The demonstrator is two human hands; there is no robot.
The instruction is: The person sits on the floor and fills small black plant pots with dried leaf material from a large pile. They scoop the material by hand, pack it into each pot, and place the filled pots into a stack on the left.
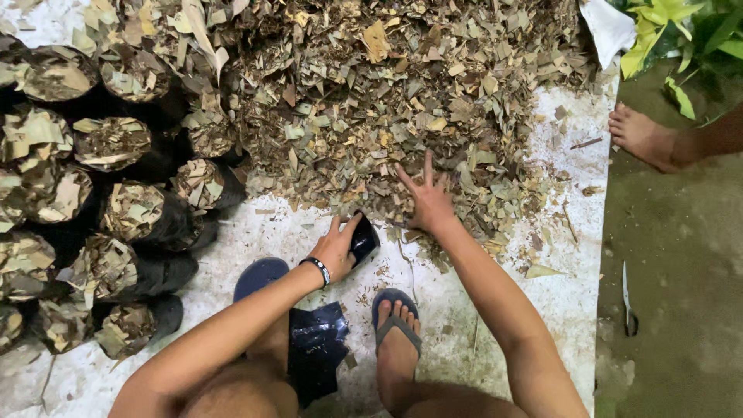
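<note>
Down low, we squat on a white sheet [495,310] spread over the ground. Our left hand [337,246] is closed around a small black bag [364,238] and holds it by its top, just at the near edge of a big pile of dry leaves [387,101]. We wear a black band [317,269] on that wrist. Our right hand [429,203] is open with the fingers spread wide, and it lies flat on the leaves, right beside the bag. It holds nothing that we can see.

To our left stand many black bags already filled with leaves [85,209], packed close together in rows. A flat stack of empty black bags [317,348] lies between our legs. Our right foot sits in a grey sandal [396,321], and a blue sandal [259,277] shows by our left knee.

Off the sheet, on the bare ground to the right, is another person's foot [642,135]. Green plants [689,39] grow in the far right corner. A thin white stick [627,290] lies on the ground there too.
</note>
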